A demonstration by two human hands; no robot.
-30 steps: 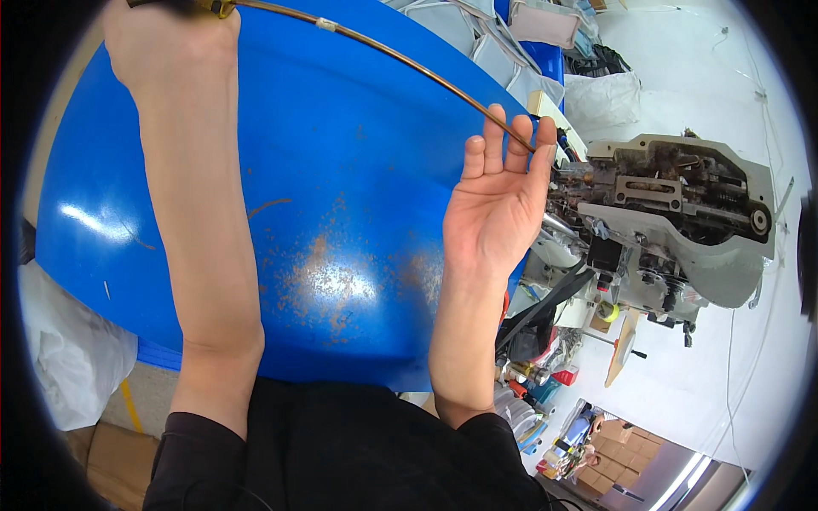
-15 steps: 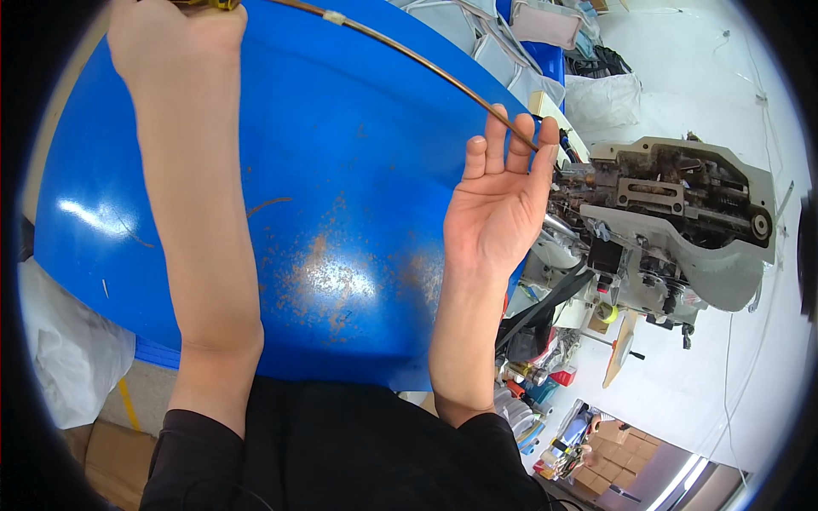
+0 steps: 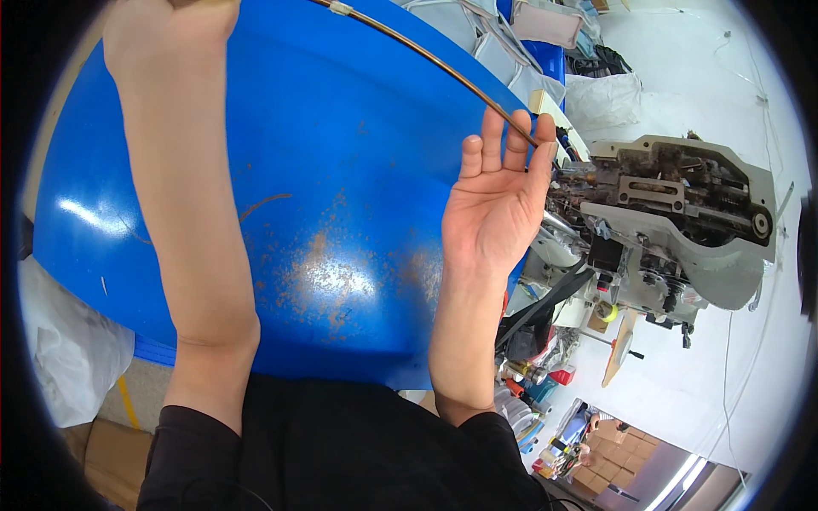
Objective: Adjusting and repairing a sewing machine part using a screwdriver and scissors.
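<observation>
A thin, shiny brown rod (image 3: 443,71) runs from the top edge down to my right hand, bowed in the view, with a pale band (image 3: 341,8) wrapped round its upper part. My right hand (image 3: 498,200), palm up, pinches the rod's lower end between thumb and fingertips; the little finger stands apart. At the top left, my left hand (image 3: 170,34) is cut off by the frame's edge, its fingers mostly out of view. A sliver of something dark yellow shows at its edge. Below both hands lies a glossy blue tabletop (image 3: 341,162) with scuffed, rusty-looking patches.
A grey machine (image 3: 673,213) with open, dark workings stands at the right, close to my right hand. Cluttered tools and bottles (image 3: 545,366) lie below it. Grey fabric pieces (image 3: 477,34) are at the far edge. A white plastic bag (image 3: 72,349) sits at the lower left.
My left hand has shifted slightly left and up, so the yellow object in it has nearly left the view. The rod's banded part has moved right and up; my right hand has barely moved.
</observation>
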